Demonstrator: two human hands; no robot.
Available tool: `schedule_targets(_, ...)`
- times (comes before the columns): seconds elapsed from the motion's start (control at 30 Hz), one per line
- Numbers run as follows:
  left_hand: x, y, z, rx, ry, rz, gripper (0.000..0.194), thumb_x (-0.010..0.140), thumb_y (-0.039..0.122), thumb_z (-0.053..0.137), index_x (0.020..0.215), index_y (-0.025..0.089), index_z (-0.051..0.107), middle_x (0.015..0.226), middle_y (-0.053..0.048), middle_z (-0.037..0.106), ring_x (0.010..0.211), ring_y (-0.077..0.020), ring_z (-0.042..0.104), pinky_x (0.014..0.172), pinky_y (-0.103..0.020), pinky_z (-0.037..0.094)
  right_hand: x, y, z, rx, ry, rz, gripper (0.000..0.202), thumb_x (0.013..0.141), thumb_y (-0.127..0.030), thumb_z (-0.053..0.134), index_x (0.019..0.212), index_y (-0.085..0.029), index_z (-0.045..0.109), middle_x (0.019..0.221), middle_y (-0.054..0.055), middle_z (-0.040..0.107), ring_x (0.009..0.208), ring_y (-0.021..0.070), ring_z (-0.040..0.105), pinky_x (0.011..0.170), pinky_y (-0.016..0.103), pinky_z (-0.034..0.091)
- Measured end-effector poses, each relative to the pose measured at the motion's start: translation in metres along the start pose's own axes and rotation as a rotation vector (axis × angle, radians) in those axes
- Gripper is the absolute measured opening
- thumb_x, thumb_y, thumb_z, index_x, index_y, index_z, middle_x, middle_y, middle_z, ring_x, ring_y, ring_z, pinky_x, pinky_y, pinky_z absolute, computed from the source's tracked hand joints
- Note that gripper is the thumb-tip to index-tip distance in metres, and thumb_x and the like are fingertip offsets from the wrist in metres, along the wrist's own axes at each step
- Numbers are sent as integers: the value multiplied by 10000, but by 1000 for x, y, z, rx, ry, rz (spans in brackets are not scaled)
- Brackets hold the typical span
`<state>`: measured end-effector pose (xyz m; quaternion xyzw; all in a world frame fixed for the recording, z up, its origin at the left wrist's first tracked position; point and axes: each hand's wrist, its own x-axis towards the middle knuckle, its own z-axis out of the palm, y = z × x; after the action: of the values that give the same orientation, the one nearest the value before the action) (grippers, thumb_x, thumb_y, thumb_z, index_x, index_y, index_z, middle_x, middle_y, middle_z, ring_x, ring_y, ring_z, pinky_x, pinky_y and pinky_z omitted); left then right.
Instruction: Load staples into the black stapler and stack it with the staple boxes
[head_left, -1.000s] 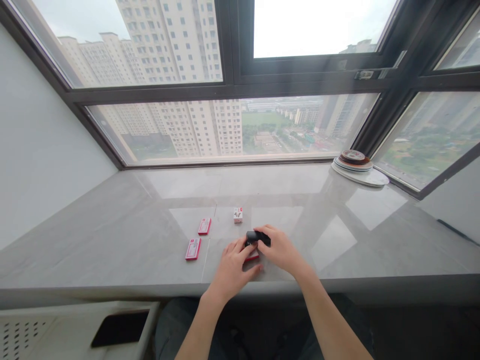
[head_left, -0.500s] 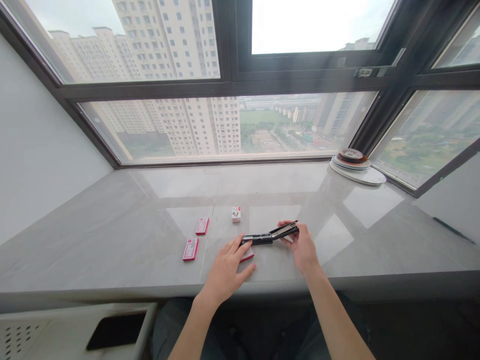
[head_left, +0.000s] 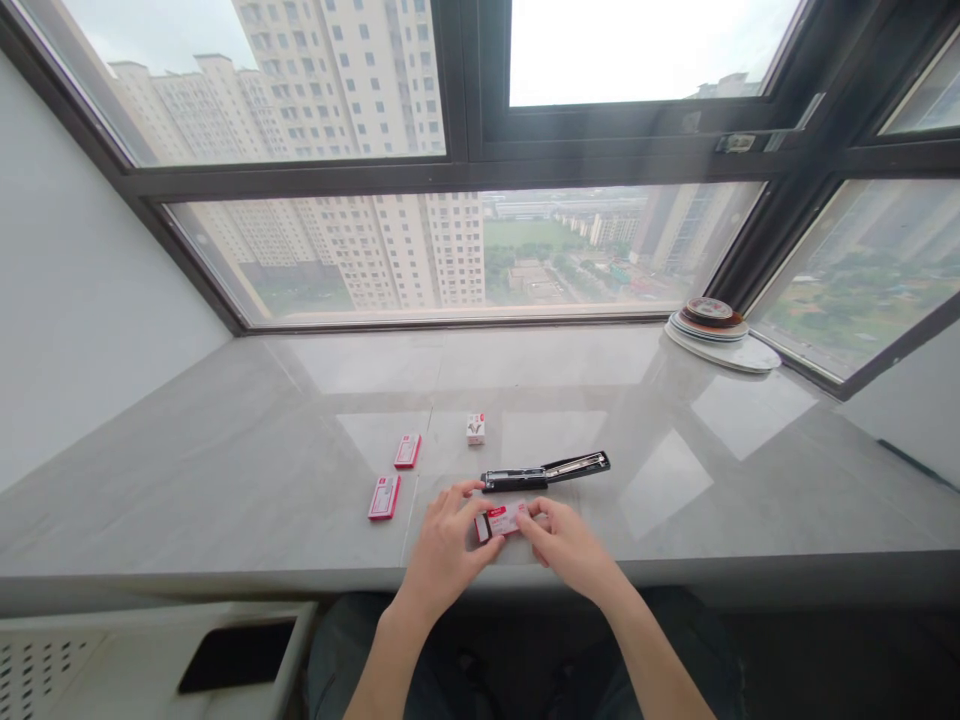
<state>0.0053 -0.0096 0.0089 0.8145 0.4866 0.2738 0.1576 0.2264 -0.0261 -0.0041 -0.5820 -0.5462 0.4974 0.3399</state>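
Apparently, by the head view, the step is handling the red-and-white box (head_left: 501, 521) near the bench's (head_left: 225, 470) six-o'clock edge; left hand (head_left: 444, 537) and right hand (head_left: 571, 550) grip its ends, fingers narrowed; an unfolded stapler (head_left: 537, 479) lies towards one o'clock; the next move likely calls for steadiness.

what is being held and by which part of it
A small red-and-white box: the right-hand grip pinches its right end, and the left-hand grip holds its left end.
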Motion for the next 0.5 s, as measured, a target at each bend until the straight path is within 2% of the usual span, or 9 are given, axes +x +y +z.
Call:
schedule_targets(0.07, 6, 3, 3, 6, 1, 0, 291, 842, 318, 763, 1121, 341, 684, 1361, -20, 571, 1240, -260, 551, 1081, -452, 457, 3, 0, 1, -66, 70, -14, 424, 916, -595, 543, 859, -195, 670, 525, -27, 564, 453, 126, 450, 446, 232, 268)
schedule_targets(0.17, 11, -1, 3, 11, -13, 7, 262, 844, 342, 767, 1094, 332, 690, 1326, -26, 592, 1240, -265, 549, 1073, -457, 455, 5, 6, -17, -169, 165, -15, 398, 912, -555, 551, 776, -200, 669, 576, 3, 618, 489, 148, 495, 462, 250, 280)
schedule_targets(0.27, 12, -6, 2, 17, -23, 33, 265, 859, 338, 750, 1113, 335, 674, 1404, -9, 565, 1308, -260, 510, 1106, -454, 426, 2, 5, -32, -295, 253, -30, 351, 916, -530, 551, 789, -221, 659, 603, 9, 649, 527, 176, 547, 492, 266, 301)
schedule_targets(0.4, 11, -6, 1, 24, -32, 45, 394, 868, 315, 738, 1242, 355, 619, 1469, 4, 539, 1357, -247, 481, 1144, -448, 390, 3, -11, -29, -472, 362, -66, 315, 969, -513, 476, 913, -253, 644, 550, -14, 600, 532, 196, 548, 517, 281, 276)
schedule_targets(0.5, 11, -4, 2, 24, -20, 29, 464, 859, 314, 746, 1295, 358, 592, 1466, -5, 546, 1358, -253, 486, 1154, -456, 379, 9, -19, -22, -535, 326, -92, 272, 959, -486, 499, 892, -258, 633, 610, 6, 636, 578, 204, 585, 533, 282, 282)
